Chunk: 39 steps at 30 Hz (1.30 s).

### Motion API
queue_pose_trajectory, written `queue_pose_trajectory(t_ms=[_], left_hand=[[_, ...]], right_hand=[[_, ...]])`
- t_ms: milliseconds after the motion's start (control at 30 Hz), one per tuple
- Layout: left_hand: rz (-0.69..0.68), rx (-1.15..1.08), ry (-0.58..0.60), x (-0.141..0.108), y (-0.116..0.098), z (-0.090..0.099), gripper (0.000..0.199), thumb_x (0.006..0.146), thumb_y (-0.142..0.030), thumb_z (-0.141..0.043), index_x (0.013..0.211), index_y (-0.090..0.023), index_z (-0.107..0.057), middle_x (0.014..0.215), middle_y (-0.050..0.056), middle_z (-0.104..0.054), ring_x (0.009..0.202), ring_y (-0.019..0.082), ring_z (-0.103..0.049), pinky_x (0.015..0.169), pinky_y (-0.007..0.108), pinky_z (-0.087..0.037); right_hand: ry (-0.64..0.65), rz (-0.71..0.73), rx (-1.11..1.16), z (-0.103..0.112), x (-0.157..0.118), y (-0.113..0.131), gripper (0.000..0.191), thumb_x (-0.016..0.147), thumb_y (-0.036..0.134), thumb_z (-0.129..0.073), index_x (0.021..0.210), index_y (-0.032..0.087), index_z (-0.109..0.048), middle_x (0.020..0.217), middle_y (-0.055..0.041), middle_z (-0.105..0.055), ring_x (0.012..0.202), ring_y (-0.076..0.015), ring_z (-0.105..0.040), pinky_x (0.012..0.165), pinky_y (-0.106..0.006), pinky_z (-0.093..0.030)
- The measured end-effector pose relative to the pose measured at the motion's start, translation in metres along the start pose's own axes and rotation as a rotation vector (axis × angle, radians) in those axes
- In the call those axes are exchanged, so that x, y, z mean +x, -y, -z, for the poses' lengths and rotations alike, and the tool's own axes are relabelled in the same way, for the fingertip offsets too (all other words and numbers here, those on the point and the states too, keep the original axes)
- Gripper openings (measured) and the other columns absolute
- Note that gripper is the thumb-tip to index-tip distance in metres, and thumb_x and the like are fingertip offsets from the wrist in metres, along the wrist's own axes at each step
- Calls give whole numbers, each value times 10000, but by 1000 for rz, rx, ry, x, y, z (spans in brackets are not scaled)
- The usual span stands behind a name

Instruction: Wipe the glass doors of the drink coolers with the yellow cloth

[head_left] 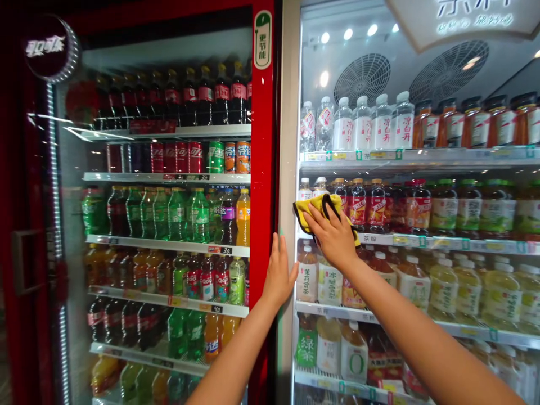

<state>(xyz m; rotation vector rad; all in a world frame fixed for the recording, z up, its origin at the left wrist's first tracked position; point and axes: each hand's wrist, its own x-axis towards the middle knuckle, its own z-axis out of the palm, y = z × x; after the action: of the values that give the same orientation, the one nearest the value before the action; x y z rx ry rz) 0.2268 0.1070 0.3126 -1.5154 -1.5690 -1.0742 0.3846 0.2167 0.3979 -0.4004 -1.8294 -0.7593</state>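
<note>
My right hand (335, 239) presses a yellow cloth (307, 212) with black edging against the glass door of the right-hand drinks fridge. The cloth is bunched under its fingers, in front of a shelf of bottled tea (378, 205). My left hand (278, 273) holds nothing. Its fingers are stretched upward, and it rests by the pale frame (288, 140) of that fridge, close to the red frame (262, 169) of the neighbouring one.
A red-framed fridge (260, 112) on the left has shelves of cola bottles (205, 93), cans (216, 157) and green bottles (199, 216). Its door handle (19, 261) is at the far left. Clear water bottles (382, 124) line the right fridge's top shelf, below round fan grilles (363, 79).
</note>
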Motion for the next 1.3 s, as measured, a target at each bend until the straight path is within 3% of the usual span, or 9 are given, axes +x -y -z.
queue_pose_trajectory(t_ms=[167, 267, 400, 533, 700, 800, 933, 1100, 1300], left_hand=[[105, -66, -47, -2, -7, -9, 866, 985, -251, -515, 1641, -238, 51, 1710, 215, -142, 1580, 320, -168, 1229, 563, -319], [175, -84, -49, 1, -11, -12, 867, 968, -254, -534, 1643, -210, 8, 1694, 214, -212, 1571, 314, -220, 1233, 556, -317], [250, -88, -81, 5, -12, -14, 862, 944, -271, -572, 1639, -178, -70, 1652, 231, -315, 1534, 336, -323, 1206, 574, -356], [336, -76, -108, 6, -12, -16, 888, 911, -328, -649, 1623, -139, -154, 1563, 262, -444, 1462, 371, -442, 1161, 582, -406], [406, -12, -76, 8, -12, -11, 797, 918, -379, -663, 1568, -97, -300, 1449, 274, -551, 1369, 377, -546, 1103, 546, -463], [408, -3, -49, 13, -12, -4, 746, 889, -385, -715, 1500, -93, -401, 1353, 257, -619, 1285, 369, -614, 1050, 515, -506], [400, 3, 14, 21, -12, 4, 655, 865, -372, -761, 1386, -84, -489, 1254, 240, -663, 1204, 366, -657, 978, 484, -540], [405, -2, 95, 26, -17, 8, 636, 887, -347, -745, 1364, -41, -455, 1264, 281, -637, 1179, 377, -665, 939, 465, -539], [426, -50, 161, 33, -14, 21, 440, 889, -288, -741, 1232, -79, -563, 1183, 240, -688, 1113, 347, -689, 908, 417, -526]], right_hand=[[19, 124, -7, 11, -53, -32, 614, 1016, 149, -443, 1574, 393, -366, 1579, 61, -496, 1501, -237, -362, 1182, -469, -293], [-17, 2, -3, 14, -48, -36, 606, 1016, 169, -456, 1568, 407, -380, 1573, 47, -501, 1477, -271, -393, 1133, -487, -322], [-14, -202, 8, 8, -25, -5, 580, 999, 182, -473, 1549, 361, -440, 1617, 5, -432, 1464, -346, -395, 1090, -538, -324], [35, -49, 84, 5, -42, 16, 595, 999, 152, -476, 1542, 393, -435, 1597, 19, -469, 1474, -285, -401, 1103, -499, -314], [40, 83, 76, 19, -103, -6, 540, 979, 123, -493, 1450, 377, -561, 1497, 34, -591, 1389, -259, -482, 1017, -445, -361], [92, 22, 52, 33, -122, -19, 535, 919, 97, -533, 1375, 356, -639, 1473, 27, -615, 1289, -282, -528, 936, -430, -383], [132, -128, 50, 47, -124, -18, 605, 841, 103, -555, 1386, 351, -639, 1473, 12, -619, 1197, -322, -533, 876, -446, -400], [96, -332, 90, 48, -120, 8, 684, 797, 110, -507, 1427, 360, -603, 1444, -8, -638, 1157, -353, -509, 870, -492, -418], [86, -467, 158, 47, -108, 40, 646, 810, 108, -482, 1397, 331, -637, 1470, -39, -610, 1142, -346, -497, 887, -511, -431]])
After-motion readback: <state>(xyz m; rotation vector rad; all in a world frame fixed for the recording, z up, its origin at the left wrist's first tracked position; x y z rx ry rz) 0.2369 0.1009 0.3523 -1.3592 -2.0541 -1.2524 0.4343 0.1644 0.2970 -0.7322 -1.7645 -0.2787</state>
